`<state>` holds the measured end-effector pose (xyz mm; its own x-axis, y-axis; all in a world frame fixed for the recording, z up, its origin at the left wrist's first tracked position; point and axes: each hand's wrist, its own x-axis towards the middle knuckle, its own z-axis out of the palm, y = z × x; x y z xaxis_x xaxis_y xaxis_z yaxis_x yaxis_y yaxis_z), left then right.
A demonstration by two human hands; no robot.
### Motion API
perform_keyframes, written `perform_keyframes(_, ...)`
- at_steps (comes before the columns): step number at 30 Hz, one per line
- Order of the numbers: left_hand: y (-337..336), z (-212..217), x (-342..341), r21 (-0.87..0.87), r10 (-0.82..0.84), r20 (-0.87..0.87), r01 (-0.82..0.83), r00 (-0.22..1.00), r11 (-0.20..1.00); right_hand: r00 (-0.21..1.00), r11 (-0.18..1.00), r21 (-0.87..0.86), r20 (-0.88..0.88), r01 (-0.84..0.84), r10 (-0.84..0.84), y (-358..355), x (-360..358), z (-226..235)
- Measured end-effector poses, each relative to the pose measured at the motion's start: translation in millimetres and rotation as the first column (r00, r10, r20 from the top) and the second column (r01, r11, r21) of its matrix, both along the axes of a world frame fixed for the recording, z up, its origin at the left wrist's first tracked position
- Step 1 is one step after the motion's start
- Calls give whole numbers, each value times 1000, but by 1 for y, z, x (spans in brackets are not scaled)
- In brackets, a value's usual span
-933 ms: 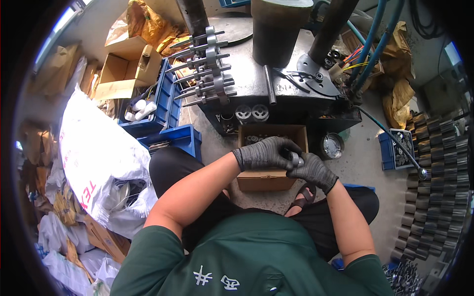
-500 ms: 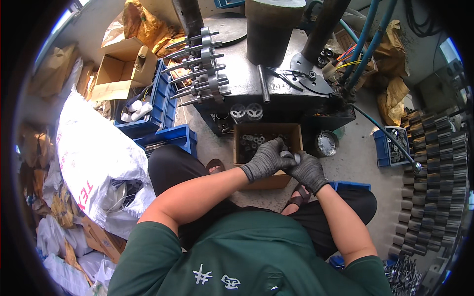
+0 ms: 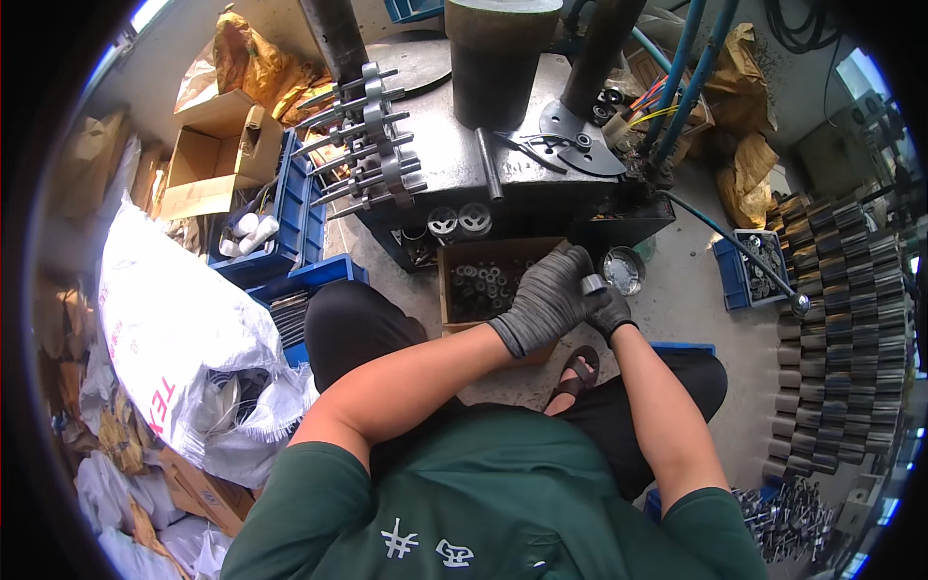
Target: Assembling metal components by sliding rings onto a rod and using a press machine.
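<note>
Both my hands, in grey knitted gloves, meet over the right side of a cardboard box on the floor. A short, shiny metal cylinder shows between them. My right hand is closed round its lower part. My left hand is curled against it from the other side, fingers closed and fingertips hidden. Several small metal rings lie in the box, left of my hands. Just beyond my right hand stands a round metal tin with pale contents.
Ahead is a metal machine bench with a thick column, a loose rod and a rack of pins. Stacked metal cylinders line the right. Blue crates and a white sack stand left.
My hands have moved right relative to the box, still together on the cylinder. The left hand has turned with its fingers higher, and more rings show in the box. The whole view has shifted slightly.
</note>
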<state>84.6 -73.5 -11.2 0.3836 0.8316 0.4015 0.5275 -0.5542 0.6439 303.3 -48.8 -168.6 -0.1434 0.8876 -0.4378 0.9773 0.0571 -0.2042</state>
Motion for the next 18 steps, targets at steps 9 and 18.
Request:
perform_keyframes(9, 86, -86, 2, -842, 749, 540, 249, 385, 479, 94, 693, -556, -745, 459, -660, -9, -57, 87)
perform_keyframes(18, 80, -79, 6, -739, 797, 563, 565, 218, 367, -372, 711, -667, -732, 222, -571, -11, -57, 118)
